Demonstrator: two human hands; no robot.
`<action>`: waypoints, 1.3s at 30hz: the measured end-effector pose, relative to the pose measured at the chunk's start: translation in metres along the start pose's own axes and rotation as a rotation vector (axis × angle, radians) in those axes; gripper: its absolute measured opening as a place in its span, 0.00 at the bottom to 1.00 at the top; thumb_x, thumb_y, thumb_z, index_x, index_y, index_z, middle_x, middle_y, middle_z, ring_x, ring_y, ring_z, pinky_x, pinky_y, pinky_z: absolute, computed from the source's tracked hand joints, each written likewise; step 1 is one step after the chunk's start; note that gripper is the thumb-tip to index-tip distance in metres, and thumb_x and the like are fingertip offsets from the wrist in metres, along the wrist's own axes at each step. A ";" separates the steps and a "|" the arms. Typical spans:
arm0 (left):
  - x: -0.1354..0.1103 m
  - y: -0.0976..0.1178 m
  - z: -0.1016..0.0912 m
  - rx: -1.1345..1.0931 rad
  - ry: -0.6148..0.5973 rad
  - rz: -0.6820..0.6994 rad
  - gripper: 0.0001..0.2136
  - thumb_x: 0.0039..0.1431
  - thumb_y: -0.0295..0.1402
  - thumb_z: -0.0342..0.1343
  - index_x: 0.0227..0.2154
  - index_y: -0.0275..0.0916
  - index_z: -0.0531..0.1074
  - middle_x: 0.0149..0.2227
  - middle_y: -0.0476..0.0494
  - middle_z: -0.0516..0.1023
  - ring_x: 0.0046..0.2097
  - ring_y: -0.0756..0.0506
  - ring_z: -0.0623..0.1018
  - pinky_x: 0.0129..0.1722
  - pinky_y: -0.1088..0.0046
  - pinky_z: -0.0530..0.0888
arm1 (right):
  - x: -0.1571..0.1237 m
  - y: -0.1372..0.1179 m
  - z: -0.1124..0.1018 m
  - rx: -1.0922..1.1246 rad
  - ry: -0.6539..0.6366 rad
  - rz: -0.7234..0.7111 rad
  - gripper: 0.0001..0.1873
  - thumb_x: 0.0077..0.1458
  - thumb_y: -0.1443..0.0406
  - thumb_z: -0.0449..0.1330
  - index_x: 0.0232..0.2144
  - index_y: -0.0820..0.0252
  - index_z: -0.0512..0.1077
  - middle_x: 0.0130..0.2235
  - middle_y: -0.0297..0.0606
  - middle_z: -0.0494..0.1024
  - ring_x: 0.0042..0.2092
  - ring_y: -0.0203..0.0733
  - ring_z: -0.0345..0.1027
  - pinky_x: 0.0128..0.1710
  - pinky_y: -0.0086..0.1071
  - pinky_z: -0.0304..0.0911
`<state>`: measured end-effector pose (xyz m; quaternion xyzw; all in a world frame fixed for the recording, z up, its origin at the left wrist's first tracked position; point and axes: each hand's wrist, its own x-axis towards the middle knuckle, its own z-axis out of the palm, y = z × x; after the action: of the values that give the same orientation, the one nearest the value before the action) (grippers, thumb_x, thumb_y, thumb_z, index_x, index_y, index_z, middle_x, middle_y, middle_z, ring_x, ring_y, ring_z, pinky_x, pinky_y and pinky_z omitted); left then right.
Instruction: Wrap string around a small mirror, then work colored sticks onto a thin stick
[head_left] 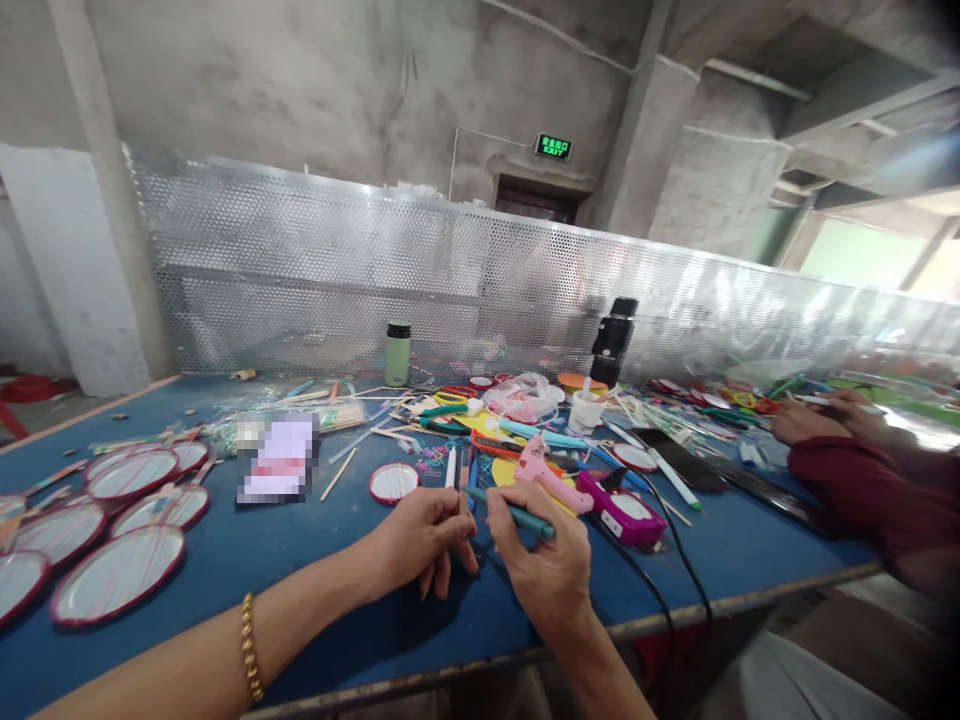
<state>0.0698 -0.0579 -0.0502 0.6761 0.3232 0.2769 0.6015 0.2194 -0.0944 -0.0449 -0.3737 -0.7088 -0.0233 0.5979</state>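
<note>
A slim teal pen (pixel 511 513) lies level across the right hand (pixel 541 562), pinched in its curled fingers above the blue table (pixel 315 560). At nine o'clock, the left hand (pixel 422 540), fingers closed, grips a thin stick (pixel 463 500) near the pen's tip.

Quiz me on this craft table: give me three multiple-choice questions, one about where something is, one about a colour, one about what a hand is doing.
1. Where does the green flask stand?
A. at the table's far side, by the perforated metal screen
B. beside the right hand
C. on the floor

2. What colour is the glue gun?
A. black
B. pink
C. yellow

3. What is the right hand doing?
A. lying flat and empty
B. gripping the flask
C. holding a teal stick

Answers: 1 A, it stands upright near the screen. 2 B, its body is pink. 3 C, the fingers close round the stick beside the left hand.
</note>
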 end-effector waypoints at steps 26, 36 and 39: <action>0.001 -0.002 0.000 -0.026 0.007 -0.013 0.17 0.53 0.48 0.53 0.29 0.38 0.60 0.27 0.45 0.79 0.13 0.55 0.69 0.09 0.84 0.60 | -0.001 -0.002 -0.002 -0.002 -0.010 -0.012 0.07 0.56 0.69 0.56 0.26 0.59 0.70 0.25 0.33 0.73 0.25 0.34 0.65 0.28 0.28 0.63; 0.002 -0.003 -0.001 -0.024 0.006 -0.009 0.15 0.53 0.46 0.52 0.29 0.38 0.60 0.26 0.46 0.78 0.13 0.54 0.69 0.08 0.84 0.60 | -0.002 0.000 -0.001 -0.001 0.003 -0.007 0.07 0.56 0.69 0.57 0.26 0.59 0.70 0.24 0.31 0.72 0.25 0.34 0.64 0.28 0.27 0.61; 0.001 -0.001 0.000 -0.031 0.004 -0.016 0.15 0.54 0.45 0.52 0.29 0.38 0.61 0.27 0.45 0.78 0.13 0.55 0.69 0.08 0.84 0.60 | -0.002 0.001 -0.001 -0.012 0.011 0.003 0.07 0.56 0.69 0.57 0.26 0.59 0.70 0.24 0.31 0.71 0.25 0.33 0.64 0.28 0.27 0.61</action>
<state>0.0700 -0.0569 -0.0517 0.6637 0.3254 0.2783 0.6133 0.2207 -0.0956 -0.0470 -0.3783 -0.7048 -0.0284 0.5994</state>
